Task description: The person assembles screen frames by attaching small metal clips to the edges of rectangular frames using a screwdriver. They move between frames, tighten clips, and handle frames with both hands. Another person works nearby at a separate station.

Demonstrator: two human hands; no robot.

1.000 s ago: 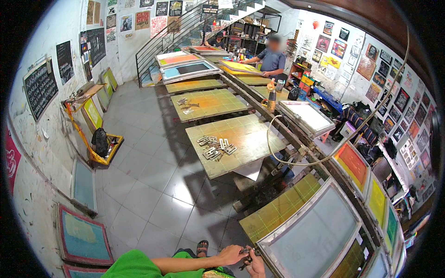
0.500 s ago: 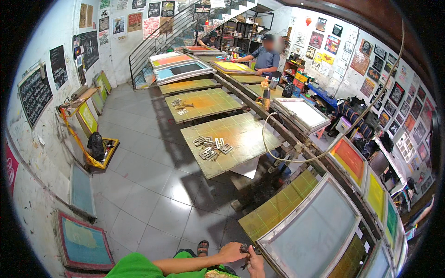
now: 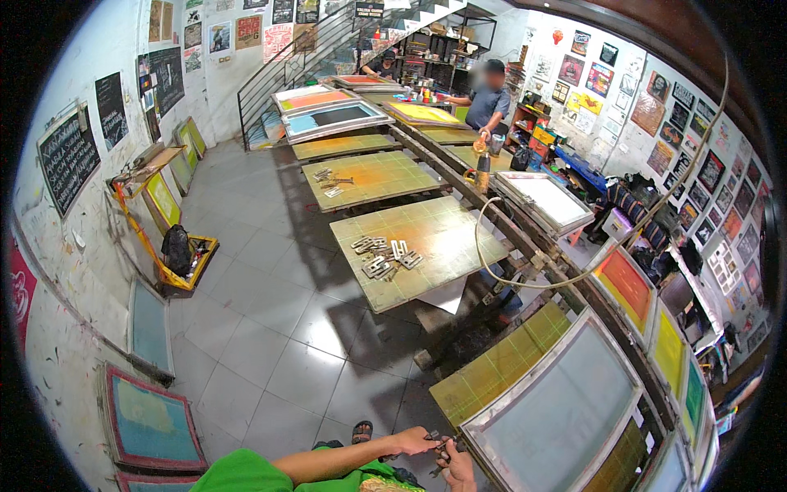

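Low in the view, my left hand and my right hand are close together, left of a large framed grey screen. Between the fingers is a small dark metal piece, and both hands are closed on it. A dark forked end, like that of a wrench, shows below them; its exact kind is too small to tell. Ahead, several flat metal clamps or hinge plates lie on a yellowish printing board. Smaller metal pieces rest on the board beyond it.
A long metal rail runs between rows of boards and framed screens. Above the near board loops a hose. On the left, a yellow-framed stand and a red-edged screen stand near the wall. A co-worker stands at the far right side.
My view has shifted slightly, moving the scene right. My hands remain together, with the dark piece now lower between the fingers. The co-worker's arm now reaches down to a dark bottle-shaped tool on the rail.
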